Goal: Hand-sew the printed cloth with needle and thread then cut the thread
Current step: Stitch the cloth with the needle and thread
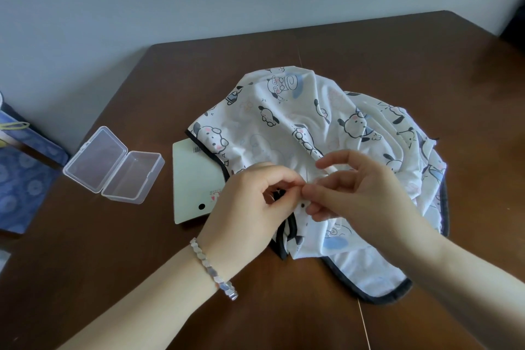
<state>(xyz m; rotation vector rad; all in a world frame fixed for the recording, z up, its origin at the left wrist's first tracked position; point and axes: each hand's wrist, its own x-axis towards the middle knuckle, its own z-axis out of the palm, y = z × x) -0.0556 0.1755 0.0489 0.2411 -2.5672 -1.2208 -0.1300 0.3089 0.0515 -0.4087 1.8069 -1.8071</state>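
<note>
A white printed cloth (306, 122) with cartoon dogs and dark binding lies bunched on the brown table (383, 45). My left hand (250, 207), with a bracelet on the wrist, pinches a fold of the cloth near its dark edge. My right hand (360, 193) meets it fingertip to fingertip, thumb and forefinger pinching at the same fold. The needle is too small to make out between the fingers. A thin pale thread (365, 327) runs down toward the table's front edge.
An open clear plastic box (113, 165) lies left of the cloth. A pale green card (193, 179) is partly under the cloth. A blue patterned bag (22, 167) stands at the far left. A wall rises behind the table.
</note>
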